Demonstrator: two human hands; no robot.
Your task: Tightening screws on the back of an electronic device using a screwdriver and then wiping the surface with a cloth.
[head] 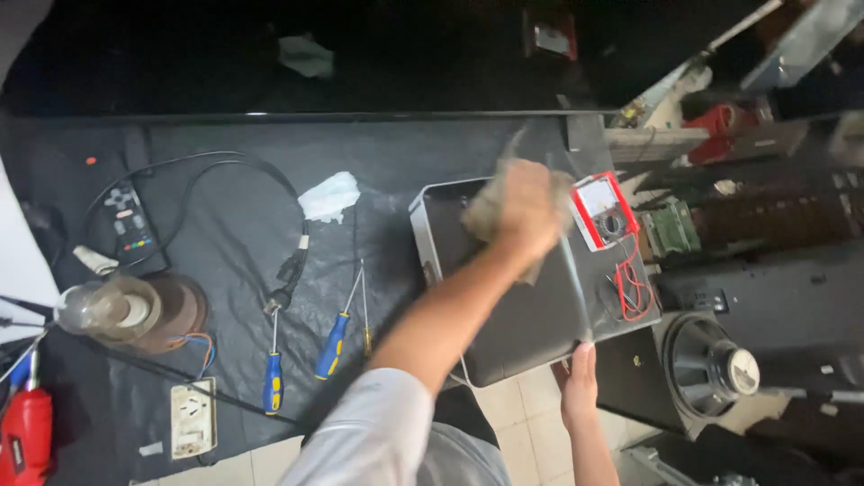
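Head view: my left hand [526, 209] is clenched on a rag [486, 211], pressing it to the far end of the dark flat box [522, 310]. My right hand [580, 382] grips the box's near edge. Wiping looks underway; the near half seems untouched, and the red multimeter [603, 211] sits just beyond.

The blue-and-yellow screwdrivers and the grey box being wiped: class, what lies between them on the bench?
In the head view, only a thin metal probe lies between the screwdrivers and the grey box; otherwise bare black mat.
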